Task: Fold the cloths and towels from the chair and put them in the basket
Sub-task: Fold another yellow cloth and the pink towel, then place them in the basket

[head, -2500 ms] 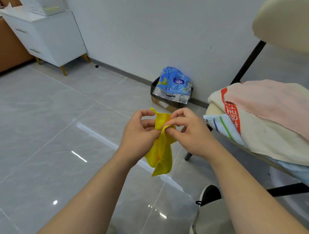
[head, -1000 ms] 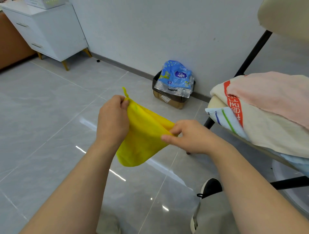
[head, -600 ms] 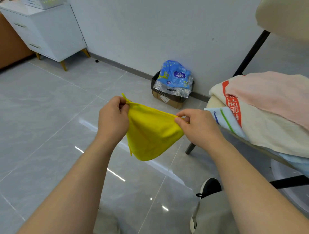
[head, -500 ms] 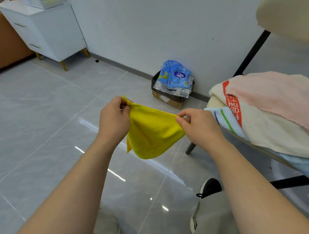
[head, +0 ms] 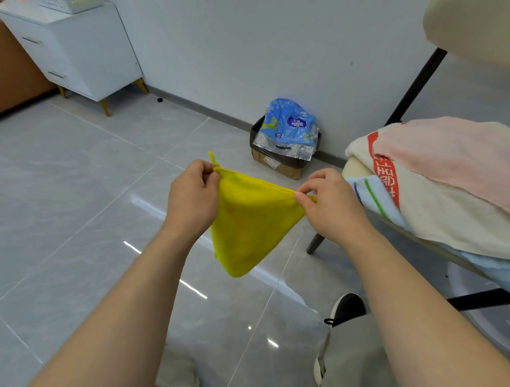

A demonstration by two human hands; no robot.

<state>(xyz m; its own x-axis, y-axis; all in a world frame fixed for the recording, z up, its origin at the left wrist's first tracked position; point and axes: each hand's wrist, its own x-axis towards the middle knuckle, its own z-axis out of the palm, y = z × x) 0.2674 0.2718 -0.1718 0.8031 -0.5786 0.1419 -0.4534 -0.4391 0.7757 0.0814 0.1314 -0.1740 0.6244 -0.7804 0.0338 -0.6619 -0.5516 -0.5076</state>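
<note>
A small yellow cloth [head: 252,229] hangs in the air in front of me, its top edge stretched taut and the rest drooping to a point. My left hand [head: 193,196] pinches its left corner by the small loop. My right hand [head: 328,201] pinches the right corner. On the chair [head: 356,168] at the right lie piled towels: a pink one [head: 452,157] on top, a cream one with a red printed band [head: 430,212] below it, and a light blue striped one [head: 371,196] under that. A white basket [head: 71,3] stands on the cabinet at top left, mostly cut off.
A white cabinet [head: 91,52] on gold legs stands at the far left wall. A cardboard box with a blue plastic pack [head: 288,138] sits against the wall ahead. Glossy grey floor tiles lie below. My shoe [head: 346,308] shows beside the chair's black base.
The cloth was bunched between both hands; my hands moved apart and spread it, and its top edge now runs taut between the two pinched corners.
</note>
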